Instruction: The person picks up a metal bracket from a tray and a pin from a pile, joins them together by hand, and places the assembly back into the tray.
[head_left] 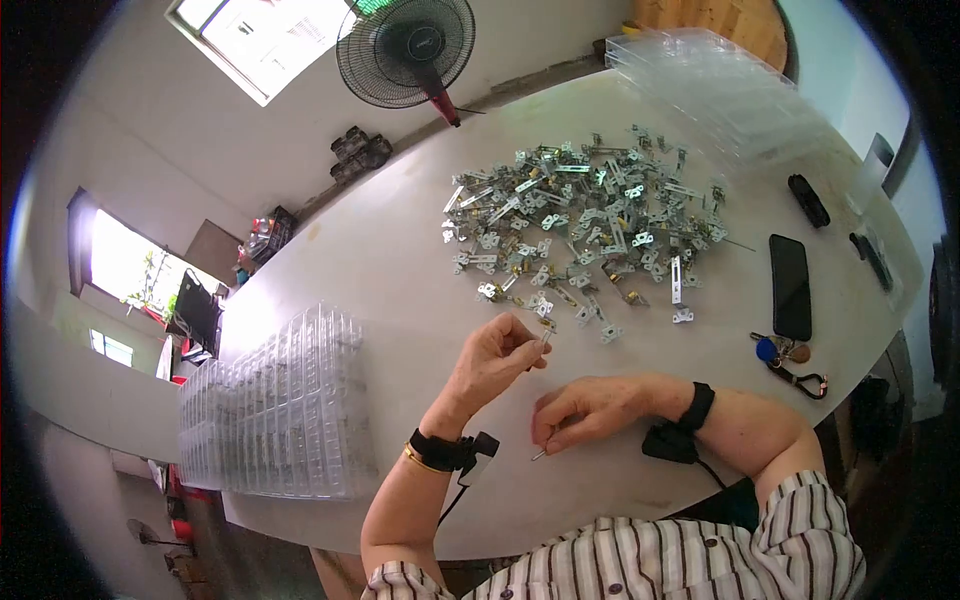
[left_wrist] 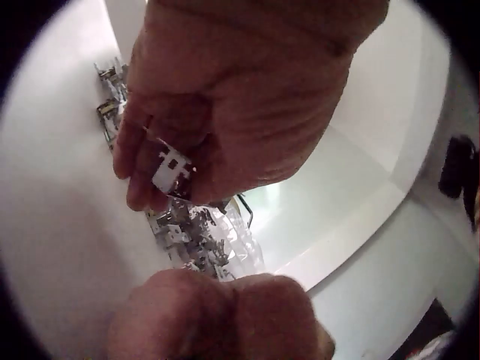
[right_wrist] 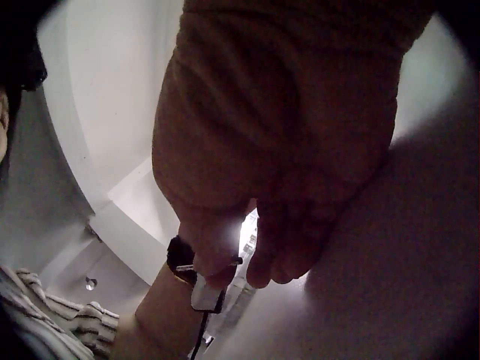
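Observation:
My left hand (head_left: pixel 487 362) is raised over the table, just in front of the pile of metal parts. Its thumb and fingers pinch a small metal bracket (left_wrist: pixel 173 171), whose plate with square cutouts shows in the left wrist view. Lower and to the right, my right hand (head_left: pixel 598 408) is close over the tabletop, with a thin metal pin (head_left: pixel 538 456) sticking out from its fingertips. In the right wrist view the right palm (right_wrist: pixel 262 142) is in shadow, and most of the pin is hidden by the fingers.
Many metal brackets (head_left: pixel 590 210) lie heaped on the white table (head_left: pixel 400 250). Clear plastic trays (head_left: pixel 290 410) stand stacked at left, more clear trays (head_left: pixel 710 90) at the back right. A phone (head_left: pixel 790 288), keys (head_left: pixel 780 350) and a black case (head_left: pixel 808 201) lie at right. A fan (head_left: pixel 405 50) stands behind.

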